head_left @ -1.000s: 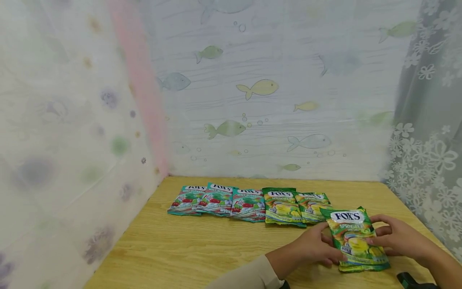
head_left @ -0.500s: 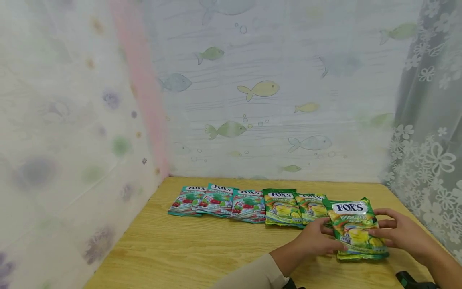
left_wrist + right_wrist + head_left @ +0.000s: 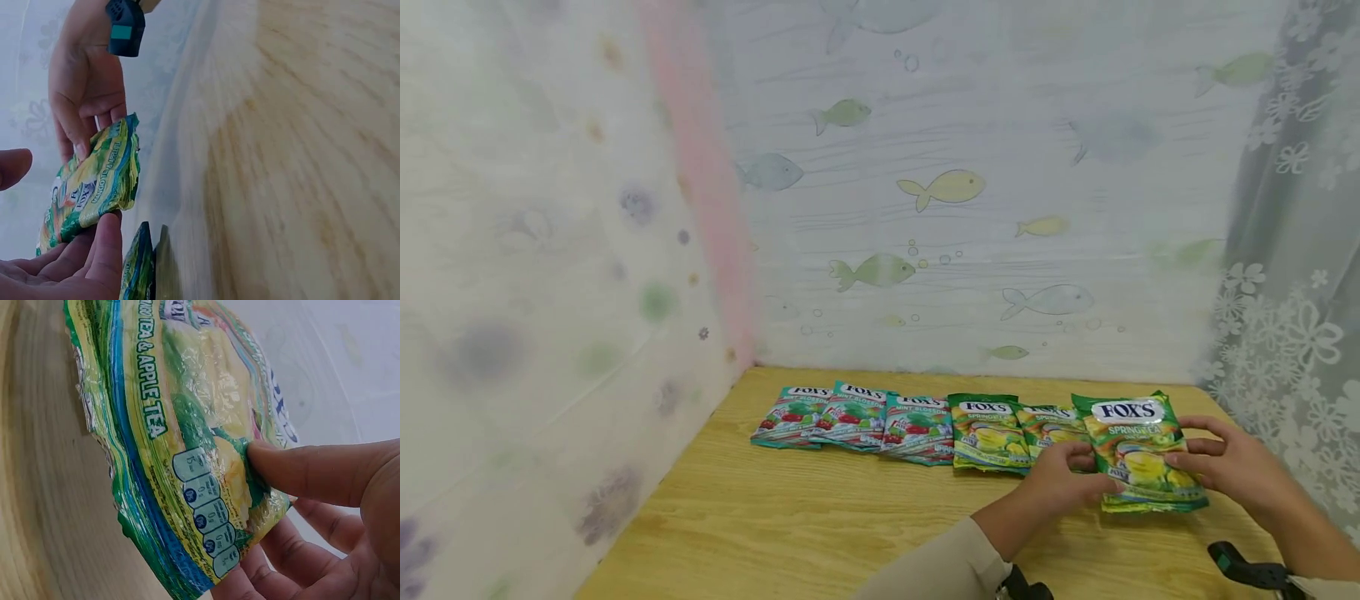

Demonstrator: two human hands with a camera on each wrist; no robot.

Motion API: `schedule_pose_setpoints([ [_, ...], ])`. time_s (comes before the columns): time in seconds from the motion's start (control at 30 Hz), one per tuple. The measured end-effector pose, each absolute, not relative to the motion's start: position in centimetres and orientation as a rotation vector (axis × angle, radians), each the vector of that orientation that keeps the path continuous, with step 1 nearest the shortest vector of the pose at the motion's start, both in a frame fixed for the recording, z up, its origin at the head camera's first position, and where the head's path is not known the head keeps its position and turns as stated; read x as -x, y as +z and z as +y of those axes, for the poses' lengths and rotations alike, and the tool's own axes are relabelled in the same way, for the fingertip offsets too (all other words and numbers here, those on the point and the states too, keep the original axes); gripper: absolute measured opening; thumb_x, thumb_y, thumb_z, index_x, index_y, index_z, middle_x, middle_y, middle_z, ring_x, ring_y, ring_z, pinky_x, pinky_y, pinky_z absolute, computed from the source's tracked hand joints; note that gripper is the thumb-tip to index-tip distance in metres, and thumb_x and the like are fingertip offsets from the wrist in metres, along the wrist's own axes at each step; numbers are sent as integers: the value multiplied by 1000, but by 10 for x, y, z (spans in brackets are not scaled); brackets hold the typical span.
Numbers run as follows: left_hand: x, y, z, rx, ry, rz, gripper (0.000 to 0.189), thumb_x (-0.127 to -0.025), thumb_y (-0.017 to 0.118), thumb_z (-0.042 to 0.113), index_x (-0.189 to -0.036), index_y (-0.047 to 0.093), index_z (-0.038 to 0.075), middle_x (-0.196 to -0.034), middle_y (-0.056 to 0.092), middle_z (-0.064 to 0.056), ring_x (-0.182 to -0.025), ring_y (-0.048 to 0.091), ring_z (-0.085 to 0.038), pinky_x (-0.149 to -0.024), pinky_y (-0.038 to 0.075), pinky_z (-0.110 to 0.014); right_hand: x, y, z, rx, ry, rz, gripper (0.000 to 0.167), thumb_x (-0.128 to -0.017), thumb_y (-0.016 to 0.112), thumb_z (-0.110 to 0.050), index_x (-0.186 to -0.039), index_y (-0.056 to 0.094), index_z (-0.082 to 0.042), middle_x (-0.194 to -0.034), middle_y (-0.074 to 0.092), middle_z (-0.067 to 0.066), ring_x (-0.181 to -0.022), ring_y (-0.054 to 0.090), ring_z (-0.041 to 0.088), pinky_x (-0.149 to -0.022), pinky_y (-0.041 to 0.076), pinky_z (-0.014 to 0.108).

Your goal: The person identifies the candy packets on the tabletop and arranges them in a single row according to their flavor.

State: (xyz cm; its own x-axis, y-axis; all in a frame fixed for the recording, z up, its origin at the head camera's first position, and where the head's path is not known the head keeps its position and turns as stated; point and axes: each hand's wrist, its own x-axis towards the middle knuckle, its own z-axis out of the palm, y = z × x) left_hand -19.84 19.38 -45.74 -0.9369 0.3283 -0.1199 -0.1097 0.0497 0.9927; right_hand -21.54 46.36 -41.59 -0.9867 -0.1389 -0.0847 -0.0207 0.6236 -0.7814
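My right hand (image 3: 1236, 467) pinches the right side of a green and yellow Fox's Spring Tea candy bag (image 3: 1142, 458). In the right wrist view the thumb lies on the bag's printed front and the fingers go behind it. Held tilted over the table, the bag faces me. My left hand (image 3: 1060, 483) is at its left edge; in the left wrist view those fingers (image 3: 103, 244) reach straight to the bag's lower corner, while the thumb stays apart. Just behind the left hand lies another Spring Tea bag (image 3: 1048, 429), partly covered.
Along the back of the wooden table (image 3: 775, 517) runs a row: three teal Mint Blossom bags, the nearest to the middle being this Mint Blossom bag (image 3: 919, 429), then a Spring Tea bag (image 3: 988, 433). A fish-patterned curtain (image 3: 962, 275) hangs behind, and a flowered lace curtain (image 3: 1285, 317) stands at right.
Both hands have carried the Spring Tea bag away from me, toward the row at the back. Its top now stands level with the row's bags, which have stayed put.
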Motion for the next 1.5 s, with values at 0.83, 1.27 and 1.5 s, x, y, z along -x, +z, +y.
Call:
schedule_pose_setpoints([
  [0.83,219,-463,204,-133,2388,1689,29,-93,71,4,-123,72,1,-123,68,-12,-115,71,-32,-100,57,-47,235,-451,448,-156,-1722,2756,86,-100,64,-50,-159,33,5,-143,55,19,-91,57,-14,-73,60,20],
  [1.27,227,-472,213,-282,2340,1616,45,-100,61,11,-142,57,-5,-143,59,-22,-139,53,-41,-116,45,-51,244,-463,451,-226,-1814,2577,71,-110,48,-37,-164,17,-3,-170,3,26,-157,24,30,-77,53,9],
  [1.5,230,-477,215,-277,2293,1670,42,-99,59,10,-139,61,-4,-149,56,-18,-142,51,-38,-113,48,-48,246,-468,457,-196,-1686,2631,70,-111,44,-35,-164,15,-1,-169,4,28,-156,8,46,-104,52,23],
])
